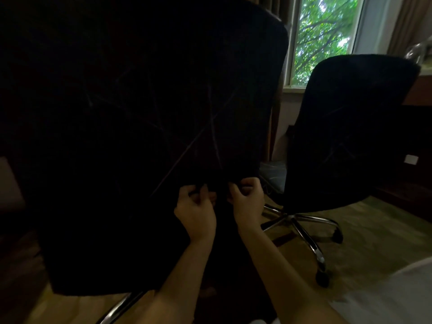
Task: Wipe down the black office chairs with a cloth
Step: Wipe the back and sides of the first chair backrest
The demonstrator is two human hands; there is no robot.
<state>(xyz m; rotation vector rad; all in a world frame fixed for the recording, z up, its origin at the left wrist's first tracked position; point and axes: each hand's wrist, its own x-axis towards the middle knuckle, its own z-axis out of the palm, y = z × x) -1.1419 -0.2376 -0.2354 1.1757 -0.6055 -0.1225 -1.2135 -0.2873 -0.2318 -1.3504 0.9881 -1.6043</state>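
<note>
A large black office chair (117, 113) fills the left and middle of the view, its backrest turned toward me and marked with faint pale streaks. In front of its lower right part, my left hand (195, 211) and my right hand (247, 199) are close together with fingers curled, each pinching the top edge of a dark cloth (224, 232). The cloth hangs down between my forearms and is hard to tell from the chair in the dim light. A second black office chair (350, 125) stands to the right, apart from my hands.
The second chair's chrome star base (304, 230) with castors spreads over the carpet. A chrome leg (117, 309) of the near chair shows at the bottom. A bright window (325, 36) is behind, a wooden desk (420, 90) at far right, something white (385, 298) at lower right.
</note>
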